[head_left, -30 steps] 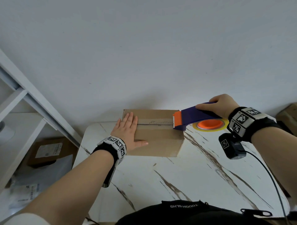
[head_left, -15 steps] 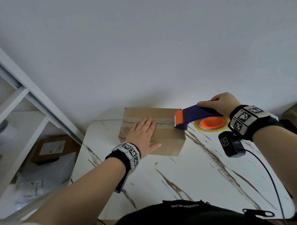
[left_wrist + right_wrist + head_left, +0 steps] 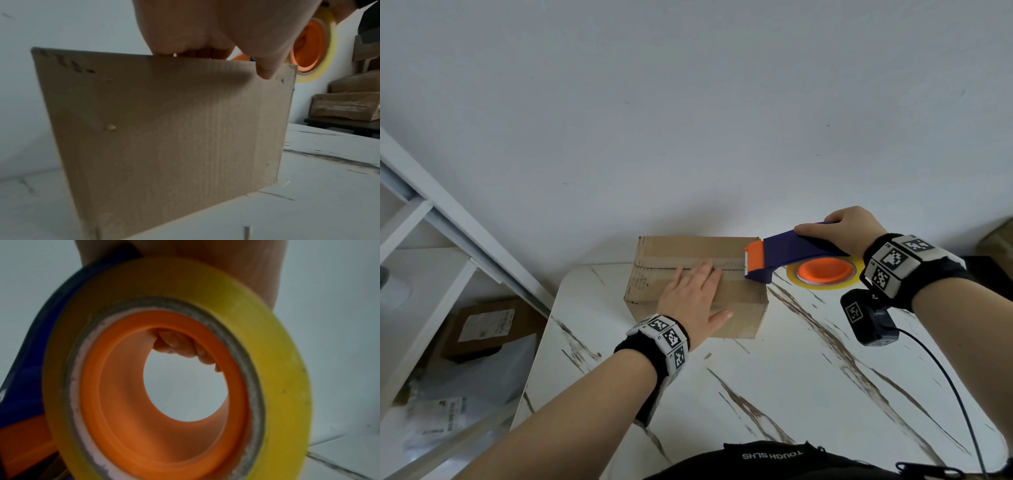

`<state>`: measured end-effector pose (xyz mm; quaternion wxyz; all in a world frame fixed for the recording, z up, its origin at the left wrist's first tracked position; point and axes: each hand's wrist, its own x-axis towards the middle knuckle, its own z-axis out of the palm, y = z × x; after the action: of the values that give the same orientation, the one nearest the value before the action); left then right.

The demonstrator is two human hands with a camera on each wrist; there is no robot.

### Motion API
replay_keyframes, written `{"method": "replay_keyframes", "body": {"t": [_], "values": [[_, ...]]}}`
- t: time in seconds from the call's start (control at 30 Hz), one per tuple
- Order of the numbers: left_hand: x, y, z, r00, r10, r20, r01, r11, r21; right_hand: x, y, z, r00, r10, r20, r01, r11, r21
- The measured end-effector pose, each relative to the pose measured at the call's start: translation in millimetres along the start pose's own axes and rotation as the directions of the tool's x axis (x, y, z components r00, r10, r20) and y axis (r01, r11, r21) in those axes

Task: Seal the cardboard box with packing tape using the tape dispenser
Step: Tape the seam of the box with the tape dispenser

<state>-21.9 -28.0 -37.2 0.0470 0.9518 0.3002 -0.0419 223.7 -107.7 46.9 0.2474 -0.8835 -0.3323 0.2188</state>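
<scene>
Just right of frame center, the cardboard box (image 3: 690,274) sits on the marble table (image 3: 774,377) against the wall. The left hand (image 3: 693,298) lies flat on its top, fingers straight across the seam. At the box's right edge, the right hand (image 3: 849,233) grips the tape dispenser (image 3: 787,255), fingers curled through the tape roll (image 3: 267,340).
</scene>
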Motion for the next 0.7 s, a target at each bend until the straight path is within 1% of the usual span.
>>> {"method": "replay_keyframes", "body": {"t": [0.07,0.2,0.3,0.43,0.53,0.63,0.7], "values": [[2.2,6.4,-2.1,0.999,0.033,0.013,-0.033,0.999,-0.001,0.3,1.4,0.1,1.000,-0.005,0.001,0.005,1.000,0.004],[7.1,18.2,-6.7,1.000,0.016,-0.021,-0.017,0.999,-0.040,0.3,4.3,-0.2,1.000,-0.010,0.009,0.010,1.000,0.008],[11.2,30.6,-7.5,0.999,0.038,0.015,-0.037,0.998,-0.050,-0.3,6.1,-0.6,1.000,-0.020,0.014,0.020,1.000,0.010],[17.8,47.6,-3.4,0.999,-0.047,-0.022,0.046,0.998,-0.045,-1.4,8.6,-1.5,0.999,-0.024,0.025,0.024,0.999,0.038],[24.2,56.7,2.2,0.994,-0.107,0.027,0.107,0.994,0.007,-3.0,12.7,-1.1,0.999,-0.024,0.040,0.020,0.995,0.093],[29.2,58.2,7.2,0.990,-0.142,0.004,0.142,0.990,0.012,-4.8,17.5,0.5,0.999,-0.014,0.048,0.006,0.986,0.165],[30.1,55.3,9.3,0.989,-0.144,-0.019,0.144,0.989,0.012,-6.4,19.2,1.9,0.998,-0.018,0.056,0.007,0.981,0.192]]}}
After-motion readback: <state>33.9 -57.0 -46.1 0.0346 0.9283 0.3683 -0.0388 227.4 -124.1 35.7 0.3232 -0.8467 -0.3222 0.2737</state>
